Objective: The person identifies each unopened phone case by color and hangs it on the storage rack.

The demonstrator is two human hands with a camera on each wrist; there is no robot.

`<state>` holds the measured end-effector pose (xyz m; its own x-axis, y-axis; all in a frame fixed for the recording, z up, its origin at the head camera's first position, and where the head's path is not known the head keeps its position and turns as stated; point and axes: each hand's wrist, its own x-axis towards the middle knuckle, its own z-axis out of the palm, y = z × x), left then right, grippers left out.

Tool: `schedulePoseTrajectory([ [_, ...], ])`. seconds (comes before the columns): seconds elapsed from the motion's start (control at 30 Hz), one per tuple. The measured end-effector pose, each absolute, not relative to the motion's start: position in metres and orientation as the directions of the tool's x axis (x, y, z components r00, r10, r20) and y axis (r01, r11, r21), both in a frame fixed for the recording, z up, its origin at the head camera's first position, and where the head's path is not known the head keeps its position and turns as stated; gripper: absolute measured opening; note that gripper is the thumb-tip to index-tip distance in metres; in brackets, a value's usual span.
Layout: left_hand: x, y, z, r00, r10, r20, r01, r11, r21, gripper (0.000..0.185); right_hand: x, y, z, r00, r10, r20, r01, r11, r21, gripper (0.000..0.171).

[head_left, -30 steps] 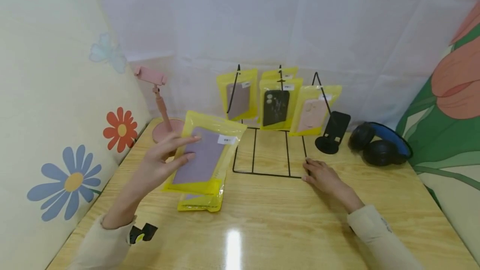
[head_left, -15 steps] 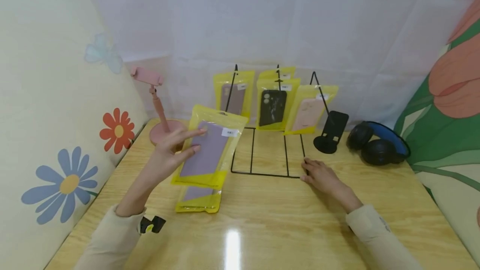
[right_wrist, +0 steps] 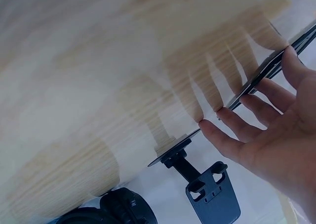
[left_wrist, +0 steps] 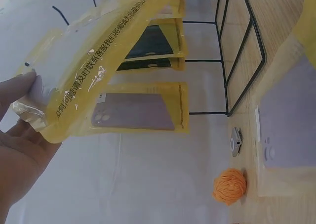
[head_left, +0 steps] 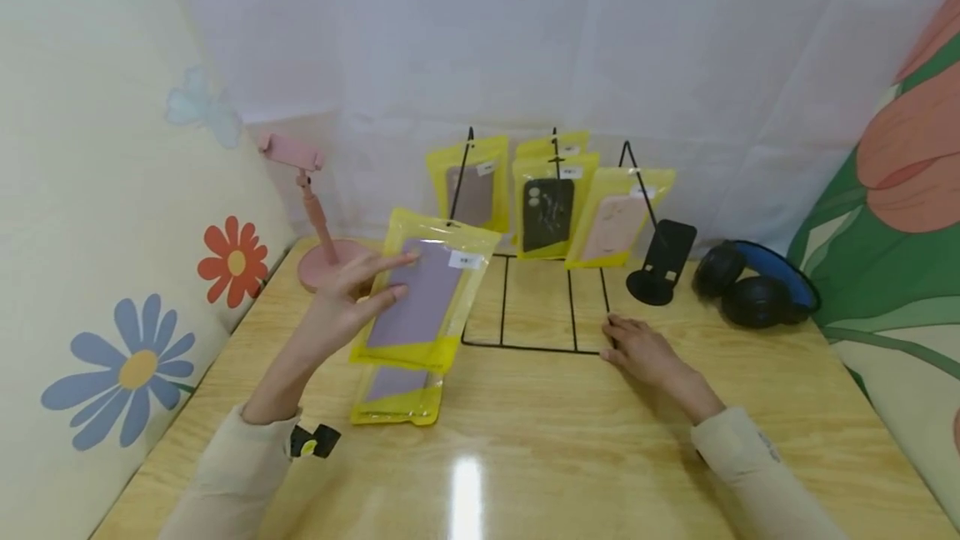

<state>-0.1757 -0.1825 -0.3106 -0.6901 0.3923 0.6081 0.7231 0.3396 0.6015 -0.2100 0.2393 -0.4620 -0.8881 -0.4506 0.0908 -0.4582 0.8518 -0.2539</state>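
My left hand [head_left: 352, 298] holds up a yellow packet with a purple phone case [head_left: 425, 298], fingers laid across its front and thumb behind; the same yellow packet [left_wrist: 94, 61] shows from behind in the left wrist view. A second yellow packet [head_left: 397, 394] lies flat on the wooden table [head_left: 570, 440] beneath it. A black wire display rack [head_left: 536, 307] stands behind, with three yellow packets hanging on it: purple case [head_left: 470, 190], black case [head_left: 549, 211], pink case [head_left: 621, 223]. My right hand [head_left: 647, 352] rests flat on the table, fingertips touching the wire rack base [right_wrist: 256, 83].
A pink phone holder [head_left: 311, 215] stands at the back left. A black phone stand [head_left: 663, 265] and black-and-blue headphones [head_left: 757, 286] sit at the back right. A small orange ball [left_wrist: 229, 184] lies near the flat packet. Flowered walls close both sides.
My left hand has lifted the packet and carried it a little to the right, toward the rack. The right hand has stayed put.
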Motion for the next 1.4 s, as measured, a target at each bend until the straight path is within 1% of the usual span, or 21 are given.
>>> schedulePoseTrajectory([
  [0.13,-0.184,-0.179,-0.31,-0.731,0.369,0.574,0.682,0.364,0.635,0.04,-0.212,0.241,-0.462,-0.887,-0.452,0.097,-0.461,0.852,-0.25,0.049],
  [0.3,-0.201,-0.179,-0.313,-0.794,0.359,0.491,0.605,0.389,0.695,0.04,-0.213,0.242,-0.464,-0.89,-0.45,0.073,-0.453,0.855,-0.251,0.05],
  [0.37,-0.213,-0.181,-0.32,-0.811,0.358,0.462,0.579,0.379,0.722,0.042,-0.214,0.242,-0.465,-0.89,-0.45,0.075,-0.454,0.856,-0.249,0.049],
  [0.57,-0.234,-0.176,-0.319,-0.855,0.359,0.374,0.499,0.374,0.782,0.044,-0.214,0.243,-0.464,-0.888,-0.451,0.087,-0.458,0.853,-0.249,0.049],
  [0.8,-0.255,-0.17,-0.319,-0.87,0.369,0.327,0.463,0.383,0.799,0.046,-0.213,0.241,-0.462,-0.895,-0.443,0.06,-0.442,0.859,-0.258,0.049],
  [0.93,-0.266,-0.166,-0.32,-0.884,0.357,0.302,0.436,0.396,0.808,0.047,-0.212,0.241,-0.462,-0.896,-0.44,0.055,-0.438,0.859,-0.267,0.049],
  [1.03,-0.273,-0.164,-0.32,-0.898,0.339,0.281,0.404,0.381,0.831,0.047,-0.212,0.24,-0.462,-0.897,-0.438,0.05,-0.435,0.86,-0.266,0.049],
  [1.23,-0.283,-0.162,-0.321,-0.889,0.345,0.3,0.417,0.346,0.84,0.046,-0.213,0.24,-0.464,-0.901,-0.431,0.045,-0.427,0.866,-0.261,0.05],
  [1.4,-0.284,-0.161,-0.322,-0.885,0.362,0.293,0.414,0.324,0.851,0.045,-0.213,0.241,-0.463,-0.902,-0.43,0.047,-0.427,0.867,-0.259,0.05],
])
